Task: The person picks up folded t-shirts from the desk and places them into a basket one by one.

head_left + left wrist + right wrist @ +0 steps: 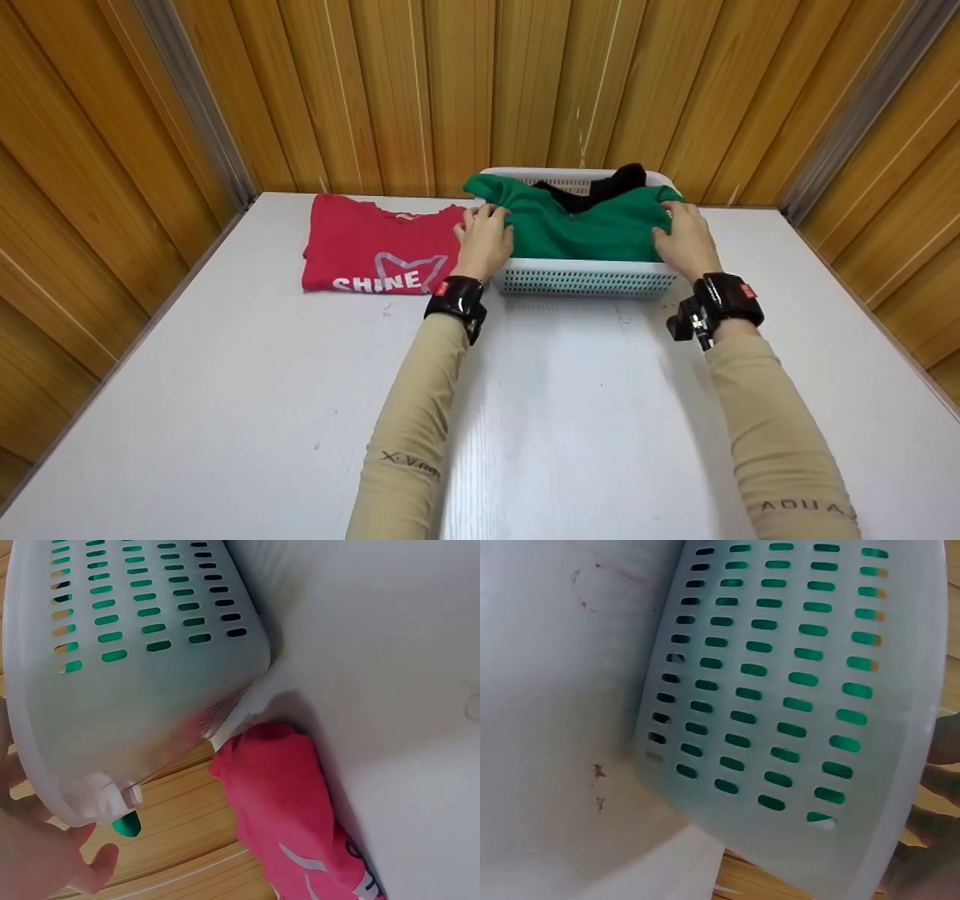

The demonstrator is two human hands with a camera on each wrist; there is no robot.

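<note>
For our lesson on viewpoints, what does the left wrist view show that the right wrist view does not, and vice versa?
Only the left wrist view: part of the left hand, part of the red shirt, and a tip of green cloth poking past the rim of the basket.

Only the right wrist view: part of the right hand and reddish-brown marks on the table.

Both: the basket's slotted wall with green cloth showing through, the white table, and wood-look panelling.

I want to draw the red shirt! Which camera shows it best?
The head view: the red shirt lies flat with the word SHINE readable. The left wrist view catches only part of it; the right wrist view shows none.
</note>
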